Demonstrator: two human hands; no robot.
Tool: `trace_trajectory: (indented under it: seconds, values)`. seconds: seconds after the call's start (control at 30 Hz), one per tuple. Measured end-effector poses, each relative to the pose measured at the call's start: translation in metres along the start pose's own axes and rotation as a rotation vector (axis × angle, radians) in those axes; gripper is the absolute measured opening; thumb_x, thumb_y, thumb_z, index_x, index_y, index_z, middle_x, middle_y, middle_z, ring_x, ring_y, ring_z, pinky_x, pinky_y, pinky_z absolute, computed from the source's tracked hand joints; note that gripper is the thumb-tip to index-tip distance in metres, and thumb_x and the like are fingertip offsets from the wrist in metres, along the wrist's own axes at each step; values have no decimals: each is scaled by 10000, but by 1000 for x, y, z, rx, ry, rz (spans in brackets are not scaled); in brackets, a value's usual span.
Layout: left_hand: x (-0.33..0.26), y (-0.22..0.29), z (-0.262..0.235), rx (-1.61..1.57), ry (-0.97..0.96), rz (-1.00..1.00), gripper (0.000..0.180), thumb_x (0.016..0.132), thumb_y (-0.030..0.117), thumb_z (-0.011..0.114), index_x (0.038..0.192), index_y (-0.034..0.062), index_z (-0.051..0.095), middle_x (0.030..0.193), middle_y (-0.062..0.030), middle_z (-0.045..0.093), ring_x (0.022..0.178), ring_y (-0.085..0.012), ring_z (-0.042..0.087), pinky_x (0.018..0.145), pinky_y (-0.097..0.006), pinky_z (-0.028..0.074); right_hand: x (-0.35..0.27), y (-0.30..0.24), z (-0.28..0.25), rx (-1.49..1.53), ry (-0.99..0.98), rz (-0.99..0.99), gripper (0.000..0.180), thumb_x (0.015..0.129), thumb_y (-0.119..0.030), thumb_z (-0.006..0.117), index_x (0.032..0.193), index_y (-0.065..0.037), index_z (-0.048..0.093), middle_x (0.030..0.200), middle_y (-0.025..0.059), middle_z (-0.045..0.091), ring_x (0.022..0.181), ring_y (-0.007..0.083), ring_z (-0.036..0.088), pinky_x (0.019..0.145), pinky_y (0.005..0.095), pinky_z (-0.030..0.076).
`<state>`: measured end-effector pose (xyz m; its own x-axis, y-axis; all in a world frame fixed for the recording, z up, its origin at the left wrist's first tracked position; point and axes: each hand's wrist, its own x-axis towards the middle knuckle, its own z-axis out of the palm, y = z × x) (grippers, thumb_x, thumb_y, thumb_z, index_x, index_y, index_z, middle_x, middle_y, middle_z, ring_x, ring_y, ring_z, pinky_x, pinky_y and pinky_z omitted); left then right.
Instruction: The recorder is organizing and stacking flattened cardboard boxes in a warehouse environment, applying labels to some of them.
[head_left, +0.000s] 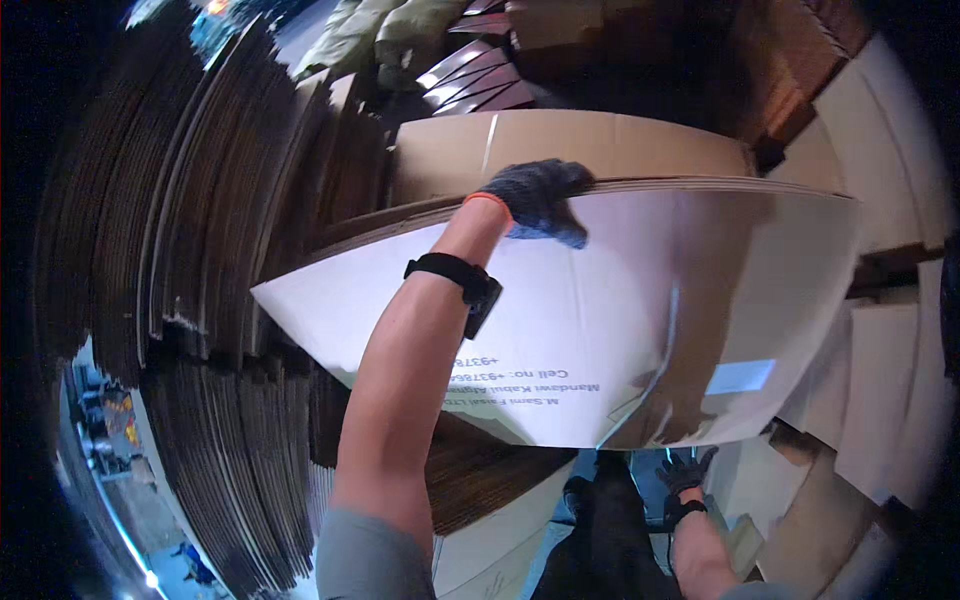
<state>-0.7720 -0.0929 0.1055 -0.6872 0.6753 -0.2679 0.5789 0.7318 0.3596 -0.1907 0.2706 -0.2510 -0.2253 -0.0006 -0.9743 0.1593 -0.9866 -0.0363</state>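
Observation:
A flattened cardboard carton (540, 290), pale with printed lettering upside down and a small light-blue patch, stands tilted in front of me. Other flat sheets seem to lie close behind its top edge. My left hand (540, 200), in a dark grey glove with an orange cuff, is closed over that top edge, some fingers hidden behind it. Lower down, my right hand (687, 472), also gloved, is just under the carton's bottom edge. Its fingers are spread with the thumb apart; whether the fingertips touch the carton I cannot tell.
Tall stacks of flattened cardboard (210, 200) rise on the left, with more brown sheets (500, 480) below the carton. Another brown carton (600, 140) stands behind it. Pale cartons (880, 160) line the right side. Filled sacks (410, 35) lie at the back.

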Motion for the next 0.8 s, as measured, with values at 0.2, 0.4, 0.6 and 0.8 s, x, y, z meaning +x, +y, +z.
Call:
trace_trajectory:
  seconds: [0.2, 0.4, 0.6, 0.8]
  values:
    - [-19, 8, -3, -120, 1, -73, 697, 722, 519, 847, 1215, 62, 660, 1148, -200, 702, 1094, -355, 671, 966, -418, 522, 8, 75, 107, 326, -61, -18, 985, 804, -841, 513, 1586, -273, 318, 1696, 74, 162, 1552, 359, 120, 1178, 673, 152]
    - [-23, 17, 7, -39, 119, 0, 656, 716, 557, 856, 1075, 30, 700, 1013, -208, 718, 969, -355, 706, 887, -416, 548, -2, 115, 164, 576, 118, 65, 939, 827, -808, 505, 1572, -260, 341, 1681, 77, 194, 1540, 353, 150, 1182, 662, 161]
    - [-17, 33, -2, -9, 179, 62, 691, 737, 626, 790, 1075, 26, 735, 1026, -209, 719, 977, -365, 694, 905, -432, 541, 2, 122, 112, 800, 320, 22, 894, 849, -775, 497, 1558, -248, 363, 1667, 79, 226, 1528, 347, 180, 1185, 651, 169]
    - [67, -19, -2, 234, 371, -71, 655, 787, 641, 700, 1106, 71, 747, 1153, -195, 693, 1148, -350, 630, 1026, -476, 459, -7, 122, 97, 901, 450, -51, 849, 872, -743, 488, 1545, -235, 386, 1653, 82, 257, 1517, 341, 210, 1189, 640, 178]
